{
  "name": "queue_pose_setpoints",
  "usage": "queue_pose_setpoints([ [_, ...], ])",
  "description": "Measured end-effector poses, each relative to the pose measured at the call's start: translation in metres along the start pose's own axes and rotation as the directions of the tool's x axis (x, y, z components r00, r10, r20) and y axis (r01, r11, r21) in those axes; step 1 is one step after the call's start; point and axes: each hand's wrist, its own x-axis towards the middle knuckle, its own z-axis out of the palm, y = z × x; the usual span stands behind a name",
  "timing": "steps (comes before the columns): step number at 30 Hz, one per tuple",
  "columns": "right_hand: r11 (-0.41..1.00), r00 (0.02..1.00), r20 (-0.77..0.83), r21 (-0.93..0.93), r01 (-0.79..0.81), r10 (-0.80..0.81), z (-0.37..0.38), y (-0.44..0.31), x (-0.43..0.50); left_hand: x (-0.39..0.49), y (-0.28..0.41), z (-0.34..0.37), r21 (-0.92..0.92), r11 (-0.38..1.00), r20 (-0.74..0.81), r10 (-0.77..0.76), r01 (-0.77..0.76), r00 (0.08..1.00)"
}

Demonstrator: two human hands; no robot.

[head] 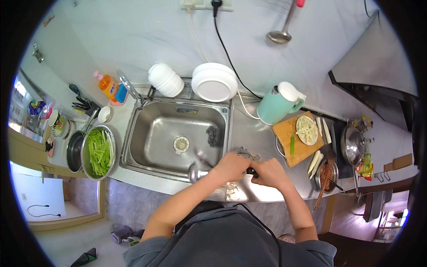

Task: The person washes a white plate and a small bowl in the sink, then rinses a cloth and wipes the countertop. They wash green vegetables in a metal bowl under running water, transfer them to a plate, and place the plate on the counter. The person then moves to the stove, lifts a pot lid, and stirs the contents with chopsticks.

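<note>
My left hand (233, 166) and my right hand (271, 172) meet over the steel counter, just right of the sink. Both are closed around a dark handle (252, 172) that shows between them, with a little green on it. A blurred metal object with a rounded end (195, 173) sticks out to the left of my left hand, over the sink's front edge; whether it joins the handle cannot be told. Beyond my hands, on the counter, lies a dark patterned thing (247, 153), partly hidden. A wooden cutting board (283, 133) bears a bowl of chopped pale vegetable (307, 130) and a green stalk (292, 145).
The steel sink (160, 133) holds a dark scouring pad (212, 136). At left stands a bowl of green stalks (99, 152) beside a pan (75, 152). A mint kettle (278, 103) stands behind the board. At right are peeled white vegetables (314, 160), a bowl of brown mince (326, 175) and a lidded pan (353, 146).
</note>
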Motion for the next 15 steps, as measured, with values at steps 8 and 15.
queue_pose_setpoints([
  [8, 0.988, 0.549, -0.827, -0.045, 0.151, -0.121, -0.054, -0.089, 0.104, -0.088, -0.119, 0.007, -0.758, 0.652, -0.403, -0.455, -0.011, 0.794],
  [15, 0.626, 0.831, -0.490, 0.742, 0.238, 0.265, 0.005, -0.173, 0.242, -0.153, -0.175, -0.062, -0.896, 0.231, -0.442, -0.548, -0.379, 0.710],
])
